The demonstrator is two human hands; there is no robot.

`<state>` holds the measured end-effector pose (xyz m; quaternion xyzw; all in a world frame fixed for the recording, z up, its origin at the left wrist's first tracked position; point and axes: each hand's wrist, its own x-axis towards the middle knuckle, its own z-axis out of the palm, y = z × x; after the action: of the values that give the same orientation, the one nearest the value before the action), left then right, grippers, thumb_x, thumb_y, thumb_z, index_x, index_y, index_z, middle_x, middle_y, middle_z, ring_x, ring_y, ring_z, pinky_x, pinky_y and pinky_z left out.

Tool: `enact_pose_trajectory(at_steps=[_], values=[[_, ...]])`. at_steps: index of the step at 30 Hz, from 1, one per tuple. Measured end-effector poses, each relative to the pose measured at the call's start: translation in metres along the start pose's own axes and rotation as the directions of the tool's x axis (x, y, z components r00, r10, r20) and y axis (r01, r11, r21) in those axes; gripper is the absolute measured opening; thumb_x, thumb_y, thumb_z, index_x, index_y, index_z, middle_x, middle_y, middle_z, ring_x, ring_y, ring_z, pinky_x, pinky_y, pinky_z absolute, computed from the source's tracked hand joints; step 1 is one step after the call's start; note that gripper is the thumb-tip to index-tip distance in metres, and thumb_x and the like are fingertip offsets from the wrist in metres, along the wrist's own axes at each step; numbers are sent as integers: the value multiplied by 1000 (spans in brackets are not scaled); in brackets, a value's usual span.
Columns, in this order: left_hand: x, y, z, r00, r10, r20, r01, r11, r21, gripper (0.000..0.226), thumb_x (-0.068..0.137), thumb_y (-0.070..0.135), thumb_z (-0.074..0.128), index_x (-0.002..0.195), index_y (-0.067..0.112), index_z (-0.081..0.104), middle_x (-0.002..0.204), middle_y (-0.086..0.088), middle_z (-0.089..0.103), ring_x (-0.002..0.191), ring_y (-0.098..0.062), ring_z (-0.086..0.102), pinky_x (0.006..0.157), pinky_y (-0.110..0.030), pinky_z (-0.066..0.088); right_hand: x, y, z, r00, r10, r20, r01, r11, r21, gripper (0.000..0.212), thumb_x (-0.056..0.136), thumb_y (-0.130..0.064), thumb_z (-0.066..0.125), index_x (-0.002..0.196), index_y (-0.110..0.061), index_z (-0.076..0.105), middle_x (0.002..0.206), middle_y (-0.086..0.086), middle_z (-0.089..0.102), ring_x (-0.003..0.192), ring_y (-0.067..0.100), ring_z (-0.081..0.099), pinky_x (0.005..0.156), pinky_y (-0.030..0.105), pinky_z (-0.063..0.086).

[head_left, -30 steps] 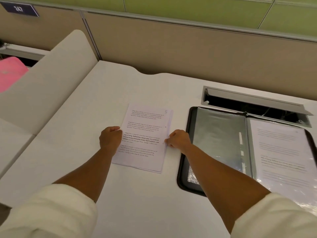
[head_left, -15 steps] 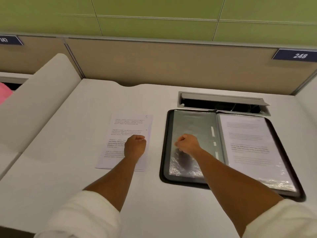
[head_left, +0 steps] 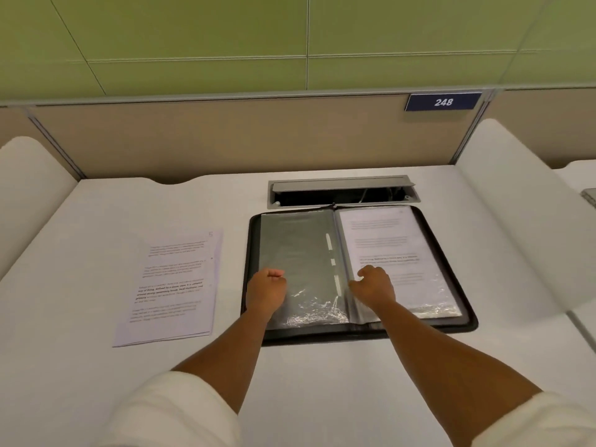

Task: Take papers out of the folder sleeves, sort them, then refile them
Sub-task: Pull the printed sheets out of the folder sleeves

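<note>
2 hands are on the open folder [head_left: 254,240] right now, and honestly the sleeves are where we'd expect trouble. That clear plastic looks thin and crinkly near the bottom edge, so if we tug the sheet out of the right sleeve [head_left: 398,253] at an angle, we figure the paper could snag or crease, or the sleeve could tear at its opening. The folder also sits tight against the open cable hatch [head_left: 342,191] at the back of the worktop [head_left: 96,227], so a hard push could probably slide it or a loose sheet toward that gap.

The stack of papers [head_left: 174,285] already lies flat just to the left of the folder, apart from it, with a 5 in its top corner. A careless sweep of the left arm might knock that pile out of order.

Pose-wise: our left hand [head_left: 266,290] rests on the empty left sleeve [head_left: 300,253], fingers curled into a loose fist and holding nothing. Our right hand [head_left: 374,285] sits at the inner edge of the right sleeve with fingers curled down; we can't tell if it's actually pinching the plastic or just touching it. Both forearms reach straight ahead.
</note>
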<state>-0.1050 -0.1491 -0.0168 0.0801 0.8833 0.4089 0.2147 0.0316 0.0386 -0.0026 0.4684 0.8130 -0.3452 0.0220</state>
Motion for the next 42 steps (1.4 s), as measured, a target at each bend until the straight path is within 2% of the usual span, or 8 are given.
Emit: enact_pose_trajectory(at_steps=[6,14,24,27,32,35,38,42], values=[[-21,9,43,998,57,40,-58,998,31,22,95,18,59,115,23,65,120,4,65,102,-12,59,82,-24,43,-4,38,-20,987,119,-109,-125,991,-44,53,87,-26,63,135,-9,47,134,11,47,127,29,45,103,43,43],[-32,4,70,982,108,156,-149,948,281,48,94,38,59,140,24,51,138,4,57,124,-20,54,106,-42,45,-6,68,-24,878,474,-61,-478,876,-63,92,93,-44,54,154,-3,-2,161,26,-6,150,39,-9,121,54,2],[-49,4,63,977,194,86,-204,969,138,16,97,22,53,106,23,66,104,8,69,94,-13,64,83,-27,53,-6,50,-13,994,-1,-107,-2,1000,-19,53,99,-9,37,150,1,28,159,16,24,148,32,23,122,49,13],[-64,7,65,921,269,283,-316,939,137,8,90,30,62,87,30,70,82,13,68,76,-7,64,68,-23,53,-13,29,-13,992,-97,-79,115,953,280,47,101,-13,40,147,-5,37,151,12,41,132,34,48,109,41,38],[-86,17,84,776,328,539,-465,875,137,16,84,44,70,88,29,75,74,11,69,66,-7,62,66,-24,53,-30,3,-29,938,-271,217,23,673,740,27,94,-32,61,116,-17,65,110,-1,73,107,14,66,98,32,50],[-96,31,98,734,371,569,-531,836,140,13,89,38,66,93,29,74,78,12,70,69,-5,63,69,-20,52,-27,7,-31,976,-177,123,-14,518,855,16,95,-24,62,103,-10,67,78,11,75,83,18,74,90,36,57],[-99,42,112,760,413,501,-556,813,173,14,93,33,61,103,29,70,89,11,70,76,-7,65,77,-29,58,-16,24,-33,998,-44,-50,66,586,808,19,95,-28,63,92,-10,67,71,7,71,68,14,68,75,28,57],[-102,47,131,772,463,436,-569,808,150,32,95,22,60,125,32,56,117,12,62,95,-6,63,87,-32,57,-5,57,-39,977,113,-182,53,697,715,8,94,-22,60,95,-15,63,88,-3,66,84,15,63,68,18,44]])
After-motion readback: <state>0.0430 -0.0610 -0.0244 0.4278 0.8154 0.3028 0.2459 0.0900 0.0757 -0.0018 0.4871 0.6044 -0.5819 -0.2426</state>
